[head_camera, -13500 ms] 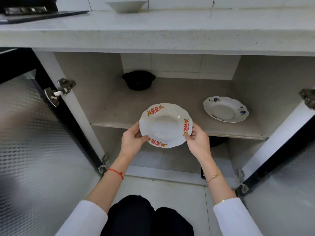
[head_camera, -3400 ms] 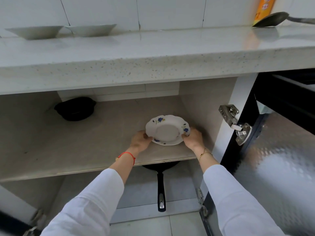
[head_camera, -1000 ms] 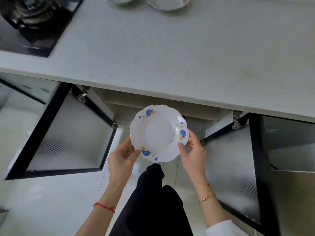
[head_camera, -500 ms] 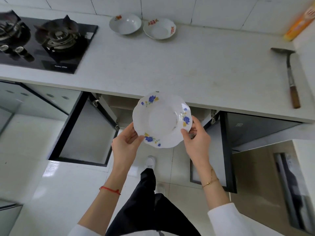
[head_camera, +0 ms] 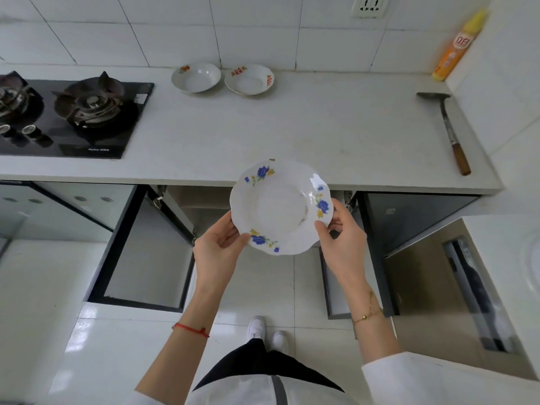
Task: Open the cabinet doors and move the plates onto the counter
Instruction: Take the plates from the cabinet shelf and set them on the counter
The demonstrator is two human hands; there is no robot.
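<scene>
A white counter [head_camera: 321, 133] runs left to right across the far half of the view, backed by a wall of white tiles [head_camera: 117, 30] with a socket [head_camera: 368, 6] at the far right. Below its near edge both cabinet doors stand swung out toward the person: the left door [head_camera: 143, 252] wide open over the pale floor [head_camera: 52, 302], the right door [head_camera: 347, 285] seen nearly edge-on. A black gas hob [head_camera: 73, 118] sits sunk into the counter at the far left. Held in the air at the counter's near edge, partly over it and partly over the open cabinet, is a white scalloped plate with blue flowers [head_camera: 280, 207], tilted a little so its face shows. The left hand [head_camera: 217, 252] grips its near-left rim, thumb curled over the top edge and fingers hidden beneath; the right hand [head_camera: 343, 244] holds the right rim the same way, thumb on top, fingers closed under the plate. Two more plates rest at the far side of the counter against the tiles, just beside each other: one with an orange mark [head_camera: 195, 76] on the left, one with red patterns [head_camera: 249, 79] on the right. A metal spatula with a wooden handle [head_camera: 447, 124] lies on the right end of the counter, and a yellow bottle [head_camera: 460, 45] leans in the far right corner. A red string [head_camera: 191, 329] circles the left wrist, a thin gold bracelet [head_camera: 366, 315] the right.
</scene>
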